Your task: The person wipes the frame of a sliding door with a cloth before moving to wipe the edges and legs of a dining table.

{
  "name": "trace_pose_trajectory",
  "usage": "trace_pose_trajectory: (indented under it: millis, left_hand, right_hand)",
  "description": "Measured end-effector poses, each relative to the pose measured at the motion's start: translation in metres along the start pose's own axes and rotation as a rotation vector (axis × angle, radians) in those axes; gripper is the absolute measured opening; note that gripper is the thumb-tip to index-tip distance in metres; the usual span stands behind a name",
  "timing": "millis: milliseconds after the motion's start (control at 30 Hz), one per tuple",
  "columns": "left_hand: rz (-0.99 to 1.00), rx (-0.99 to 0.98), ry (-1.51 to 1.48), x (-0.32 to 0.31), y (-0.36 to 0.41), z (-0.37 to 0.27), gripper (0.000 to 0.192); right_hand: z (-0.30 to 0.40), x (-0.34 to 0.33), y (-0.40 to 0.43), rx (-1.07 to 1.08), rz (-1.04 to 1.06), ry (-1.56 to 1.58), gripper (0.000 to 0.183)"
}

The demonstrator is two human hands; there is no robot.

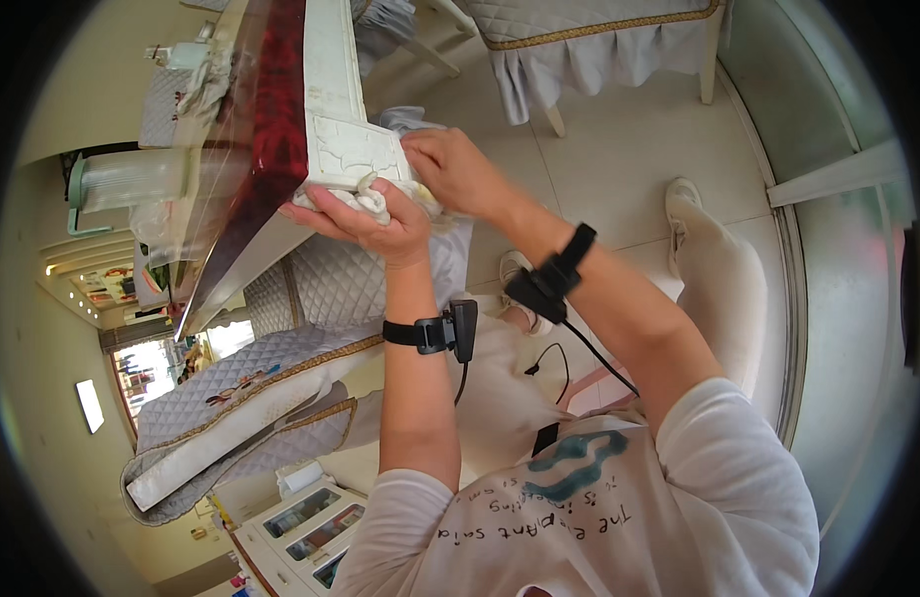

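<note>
My left hand (382,224) holds a bunched white cloth (367,200) against the lower side of a table corner. Its fingers reach under the dark red glossy edge (277,142) of the tabletop. The corner below that edge is a white carved panel (359,153) with raised moulding. Curled fingers of my right hand (449,168) touch the far side of this panel, close beside the cloth. Their tips are hidden, so I cannot tell whether they pinch part of the cloth. Both wrists wear black straps with small devices and cables.
A quilted chair (251,388) with gold trim stands close on the left. Another skirted quilted seat (579,30) is at the top. On the glossy tabletop sits a ribbed clear pitcher (132,183). Frosted glass sliding doors (840,246) line the right. A white cabinet (303,533) stands lower left.
</note>
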State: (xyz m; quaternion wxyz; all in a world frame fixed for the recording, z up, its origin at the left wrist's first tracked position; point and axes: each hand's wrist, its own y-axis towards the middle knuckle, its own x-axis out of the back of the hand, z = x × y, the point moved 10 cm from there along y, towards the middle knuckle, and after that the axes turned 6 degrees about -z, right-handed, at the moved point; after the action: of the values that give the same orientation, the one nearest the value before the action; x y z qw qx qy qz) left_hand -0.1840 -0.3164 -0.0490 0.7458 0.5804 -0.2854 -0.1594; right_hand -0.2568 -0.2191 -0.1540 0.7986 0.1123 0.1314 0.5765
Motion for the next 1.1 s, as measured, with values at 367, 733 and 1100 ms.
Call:
trace_pose_trajectory:
  millis: [367, 733, 1100]
  left_hand:
    - [-0.019, 0.006, -0.039, 0.000, 0.001, -0.003, 0.060]
    - [-0.026, 0.583, -0.174, 0.046, -0.001, 0.014, 0.044]
    - [0.001, 1.934, -0.915, 0.005, -0.145, 0.044, 0.045]
  right_hand:
    - [0.014, 0.015, 0.008, 0.025, -0.085, -0.013, 0.018]
    - [0.045, -0.006, -0.079, 0.233, -0.135, -0.061, 0.004]
    - [0.044, 0.017, -0.039, 0.100, -0.266, -0.085, 0.012]
